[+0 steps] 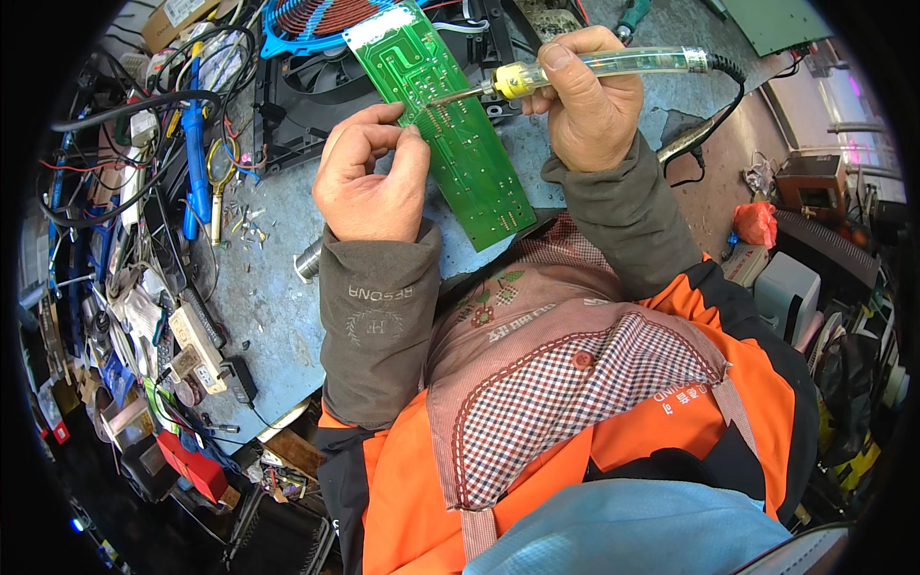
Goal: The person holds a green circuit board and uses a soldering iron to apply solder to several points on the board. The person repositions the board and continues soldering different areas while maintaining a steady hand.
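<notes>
A long green circuit board (484, 192) lies tilted on the bench, solder side up, its upper end over a black fan housing (297, 115). My right hand (589, 105) grips a soldering iron (623, 63) with a clear handle and yellow collar, its metal tip on the board's solder points. My left hand (369, 177) is curled at the board's left edge, index finger and thumb drawn in near the iron's tip; whatever they hold is too small to make out.
The blue bench (273, 316) is cluttered at left with cables, blue-handled tools (196, 182), a power strip (192, 345) and a red box (187, 465). A blue-framed fan (297, 19) sits at the top. A white appliance (781, 292) and a red bag (752, 225) are at right.
</notes>
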### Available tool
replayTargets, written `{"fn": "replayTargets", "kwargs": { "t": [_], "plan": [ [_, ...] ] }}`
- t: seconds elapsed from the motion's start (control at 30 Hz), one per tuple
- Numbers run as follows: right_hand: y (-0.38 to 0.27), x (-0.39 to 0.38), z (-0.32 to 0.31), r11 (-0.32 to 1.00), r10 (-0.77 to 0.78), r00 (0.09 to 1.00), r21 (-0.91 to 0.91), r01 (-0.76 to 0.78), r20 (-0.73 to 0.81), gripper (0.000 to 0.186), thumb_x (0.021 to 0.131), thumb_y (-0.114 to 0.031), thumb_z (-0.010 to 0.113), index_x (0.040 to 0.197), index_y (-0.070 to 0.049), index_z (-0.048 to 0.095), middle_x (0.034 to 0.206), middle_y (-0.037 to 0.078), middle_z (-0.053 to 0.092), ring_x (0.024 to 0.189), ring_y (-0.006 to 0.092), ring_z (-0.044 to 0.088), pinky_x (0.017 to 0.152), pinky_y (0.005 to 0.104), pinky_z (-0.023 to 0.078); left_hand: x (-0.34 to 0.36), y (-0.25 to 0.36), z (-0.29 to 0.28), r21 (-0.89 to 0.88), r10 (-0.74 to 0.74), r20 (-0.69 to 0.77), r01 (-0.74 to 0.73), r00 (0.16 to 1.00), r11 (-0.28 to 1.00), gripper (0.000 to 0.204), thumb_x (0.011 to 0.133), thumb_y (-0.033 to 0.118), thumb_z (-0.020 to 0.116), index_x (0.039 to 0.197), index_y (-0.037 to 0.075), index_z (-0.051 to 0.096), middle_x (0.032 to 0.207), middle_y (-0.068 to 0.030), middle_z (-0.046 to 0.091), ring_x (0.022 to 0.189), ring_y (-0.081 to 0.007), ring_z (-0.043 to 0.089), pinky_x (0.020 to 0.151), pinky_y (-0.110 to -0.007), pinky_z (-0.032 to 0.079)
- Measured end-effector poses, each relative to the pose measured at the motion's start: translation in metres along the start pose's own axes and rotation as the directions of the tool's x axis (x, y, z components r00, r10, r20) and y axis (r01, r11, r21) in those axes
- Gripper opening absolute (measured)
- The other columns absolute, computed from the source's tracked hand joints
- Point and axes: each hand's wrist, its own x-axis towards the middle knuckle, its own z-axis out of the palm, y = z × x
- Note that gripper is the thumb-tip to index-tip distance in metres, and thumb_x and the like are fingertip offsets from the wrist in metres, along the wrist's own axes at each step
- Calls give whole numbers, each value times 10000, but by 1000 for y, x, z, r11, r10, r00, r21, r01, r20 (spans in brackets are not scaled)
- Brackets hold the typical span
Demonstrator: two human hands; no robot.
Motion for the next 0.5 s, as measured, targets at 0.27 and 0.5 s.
{"fn": "replayTargets", "kwargs": {
  "t": [0.27,0.5],
  "plan": [
    [-4,-2,0,1000,10,1000,-2,-10,-29,166,1006,-176,699,1007,-21,639,822,80,645,614,131,603,584,326,582,0,0,1,-40,-22,3,22,1000,999,57,840,-73,750,860,-38,710,1101,-164,741,866,-136,687,768,-278,575],
    [-5,-2,0,1000,19,1000,-4,-19,-24,157,997,-165,689,1001,-19,633,834,90,643,609,136,592,583,324,571,0,1,0,-17,0,8,0,1000,1000,56,839,-77,750,865,-39,717,1101,-165,740,863,-138,686,766,-278,573]
  ]
}}
